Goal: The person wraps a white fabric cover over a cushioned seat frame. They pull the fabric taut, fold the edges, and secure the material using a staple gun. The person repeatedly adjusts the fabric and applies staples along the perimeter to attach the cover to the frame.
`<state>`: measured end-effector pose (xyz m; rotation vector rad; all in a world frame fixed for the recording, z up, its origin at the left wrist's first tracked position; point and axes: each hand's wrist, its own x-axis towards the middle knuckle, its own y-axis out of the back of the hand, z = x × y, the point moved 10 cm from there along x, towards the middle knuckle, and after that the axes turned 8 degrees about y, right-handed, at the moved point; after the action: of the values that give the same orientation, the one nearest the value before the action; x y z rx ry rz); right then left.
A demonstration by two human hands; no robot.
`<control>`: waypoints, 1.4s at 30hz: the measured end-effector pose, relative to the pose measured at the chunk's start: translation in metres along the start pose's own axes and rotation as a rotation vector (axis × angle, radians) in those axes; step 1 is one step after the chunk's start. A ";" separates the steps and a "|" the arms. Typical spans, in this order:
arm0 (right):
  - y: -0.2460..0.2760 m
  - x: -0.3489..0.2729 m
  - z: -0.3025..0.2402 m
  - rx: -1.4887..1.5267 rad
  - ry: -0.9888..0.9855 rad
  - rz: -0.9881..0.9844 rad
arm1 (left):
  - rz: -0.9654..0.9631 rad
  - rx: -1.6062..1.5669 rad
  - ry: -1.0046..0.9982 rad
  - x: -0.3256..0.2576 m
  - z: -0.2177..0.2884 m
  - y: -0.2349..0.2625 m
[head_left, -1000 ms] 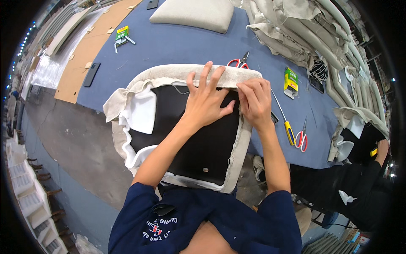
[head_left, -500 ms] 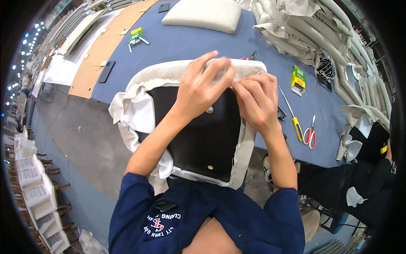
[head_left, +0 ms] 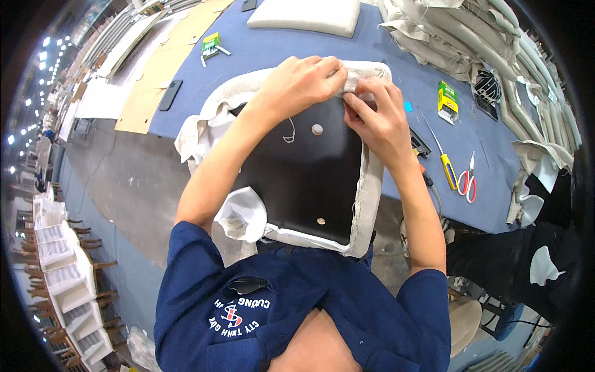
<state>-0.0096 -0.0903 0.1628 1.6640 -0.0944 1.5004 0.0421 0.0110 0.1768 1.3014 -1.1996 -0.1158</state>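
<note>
A seat cushion (head_left: 297,177) rests against my front and the bench edge, its black underside facing up. Beige fabric (head_left: 370,186) wraps over its edges; along the left side it hangs loose, with white lining cloth (head_left: 245,211) showing. My left hand (head_left: 304,84) is closed on the fabric at the far edge, fingertips curled over it. Just right of it, my right hand (head_left: 381,121) pinches the same fabric edge near the far right corner. Two small round holes or plugs and a loose thread (head_left: 289,132) show on the black panel.
On the blue bench (head_left: 297,46) lie scissors (head_left: 468,180), a yellow-handled screwdriver (head_left: 447,168), a black tool (head_left: 420,146), green-yellow boxes (head_left: 447,102) and a phone (head_left: 170,95). Another cushion (head_left: 304,15) lies at the back. Covers (head_left: 427,37) pile up at right, beside another person (head_left: 514,260).
The view has shifted, so the cushion sits higher in the picture. My left hand's raised fingers have come down and curled onto the far edge. My right hand still pinches the fabric.
</note>
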 end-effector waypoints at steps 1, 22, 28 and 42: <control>-0.003 -0.001 -0.003 -0.014 0.014 -0.017 | -0.026 0.016 -0.005 0.002 -0.002 -0.004; -0.031 -0.018 0.005 -0.175 -0.079 -0.226 | -0.160 -0.009 0.009 0.015 -0.003 -0.023; -0.038 -0.011 -0.001 -0.381 -0.105 -0.258 | -0.111 0.028 0.027 0.017 0.001 -0.009; -0.037 -0.002 -0.007 -0.308 -0.107 -0.225 | -0.155 -0.034 0.051 0.018 -0.010 0.002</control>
<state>0.0057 -0.0634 0.1405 1.4527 -0.1800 1.1645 0.0566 0.0063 0.1912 1.3585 -1.0484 -0.2131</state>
